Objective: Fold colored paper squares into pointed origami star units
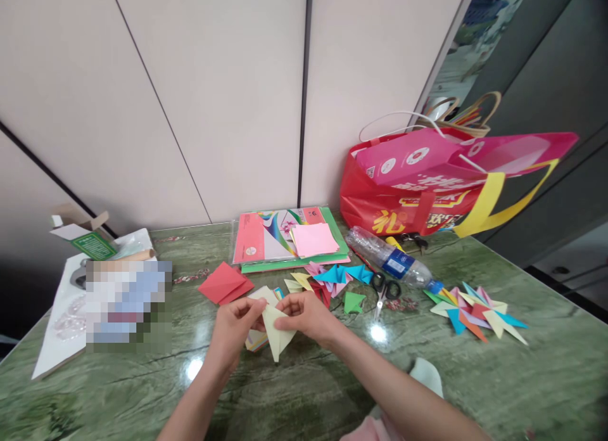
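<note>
A pale yellow sheet of folded paper (277, 344), narrowing to a point toward me, is held between both hands above the green table. My left hand (236, 327) pinches its upper left corner between thumb and fingers. On the other side my right hand (308, 314) is closed on the right part, thumb lying over the front. Behind and below the hands is a small stack of coloured paper (256, 341), partly covered. Red folded paper (225, 284) rests just beyond my left hand. Blue folded pieces (342, 274) and a green folded piece (353, 303) lie past my right hand.
Black-handled scissors (384, 290) and a plastic bottle (389, 258) lie to the right, near a multicoloured paper star (475, 311). Paper packs (266, 238) sit against the wall. A red gift bag (408, 187) stands at the back right, a small box (92, 238) at the left.
</note>
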The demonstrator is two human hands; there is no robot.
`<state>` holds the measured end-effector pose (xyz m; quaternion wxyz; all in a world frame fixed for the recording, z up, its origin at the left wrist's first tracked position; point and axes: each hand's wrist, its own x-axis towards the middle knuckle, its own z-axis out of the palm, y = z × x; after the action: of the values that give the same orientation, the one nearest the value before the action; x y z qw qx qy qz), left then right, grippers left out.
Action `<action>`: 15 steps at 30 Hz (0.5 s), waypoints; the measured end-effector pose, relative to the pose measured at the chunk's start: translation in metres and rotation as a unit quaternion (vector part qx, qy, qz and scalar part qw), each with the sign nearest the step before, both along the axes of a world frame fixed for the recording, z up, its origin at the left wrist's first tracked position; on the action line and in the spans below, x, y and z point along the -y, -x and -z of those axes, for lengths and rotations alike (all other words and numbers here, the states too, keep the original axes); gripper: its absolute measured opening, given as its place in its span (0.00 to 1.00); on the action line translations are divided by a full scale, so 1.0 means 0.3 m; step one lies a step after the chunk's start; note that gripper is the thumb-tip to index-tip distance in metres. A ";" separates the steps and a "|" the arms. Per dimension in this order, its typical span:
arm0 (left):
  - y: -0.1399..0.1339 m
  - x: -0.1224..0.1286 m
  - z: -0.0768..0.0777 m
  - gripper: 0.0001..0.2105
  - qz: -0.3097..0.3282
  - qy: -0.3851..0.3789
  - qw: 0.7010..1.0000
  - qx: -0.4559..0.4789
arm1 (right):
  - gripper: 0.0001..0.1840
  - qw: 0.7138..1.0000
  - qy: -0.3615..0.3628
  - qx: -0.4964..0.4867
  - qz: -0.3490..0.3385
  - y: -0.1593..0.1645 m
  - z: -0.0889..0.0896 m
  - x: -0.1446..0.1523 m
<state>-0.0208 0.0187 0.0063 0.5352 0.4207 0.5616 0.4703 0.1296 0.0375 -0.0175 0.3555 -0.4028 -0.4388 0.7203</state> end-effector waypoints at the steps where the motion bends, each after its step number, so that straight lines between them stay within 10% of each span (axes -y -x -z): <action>1: -0.001 0.001 -0.001 0.11 -0.001 -0.005 1.000 -0.002 | 0.21 1.000 0.002 0.000 -0.001 0.000 -0.002 0.001; 15: -0.002 0.001 -0.014 0.18 0.023 0.001 0.998 0.066 | 0.20 0.999 0.030 -0.024 0.017 -0.002 -0.012 0.001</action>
<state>-0.0202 0.0184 0.0105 0.5821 0.4009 0.5157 0.4842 0.1301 0.0372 -0.0138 0.3658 -0.4036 -0.4011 0.7366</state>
